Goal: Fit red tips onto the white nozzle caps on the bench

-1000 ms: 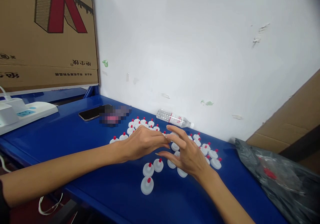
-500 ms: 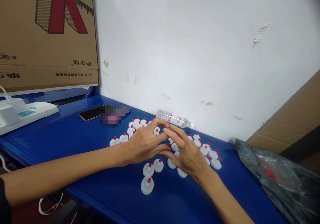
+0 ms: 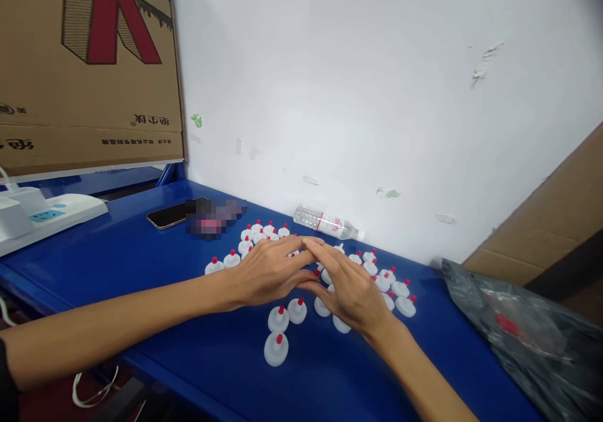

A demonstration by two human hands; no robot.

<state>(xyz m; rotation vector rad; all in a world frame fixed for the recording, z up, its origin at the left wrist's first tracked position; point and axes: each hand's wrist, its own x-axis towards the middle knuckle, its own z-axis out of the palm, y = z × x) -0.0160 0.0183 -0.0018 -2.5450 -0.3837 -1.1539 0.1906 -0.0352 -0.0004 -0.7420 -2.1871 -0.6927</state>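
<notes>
Over the blue table (image 3: 339,378), the fingertips of my left hand (image 3: 273,268) and my right hand (image 3: 355,287) meet, leaving a small gap between thumbs and fingers. The fingers of both hands are stretched out, and no held thing shows between them. Underneath and around them stand several round, translucent white caps with red tips (image 3: 276,350). Two more such caps lie just in front of the hands, and a group spreads beyond the right hand (image 3: 406,306). My hands hide part of the group in the middle.
A clear plastic bottle (image 3: 330,222) lies along the wall. On the left are a phone (image 3: 172,215), a blurred patch and a white power strip (image 3: 70,215). A grey plastic bag (image 3: 527,334) with something red lies at the right. A large cardboard box (image 3: 94,95) stands at the back left.
The upper fingers of both hands have flattened and lowered, the right ones now lying straighter across the left fingertips. The caps stay in place, and the view has shifted slightly.
</notes>
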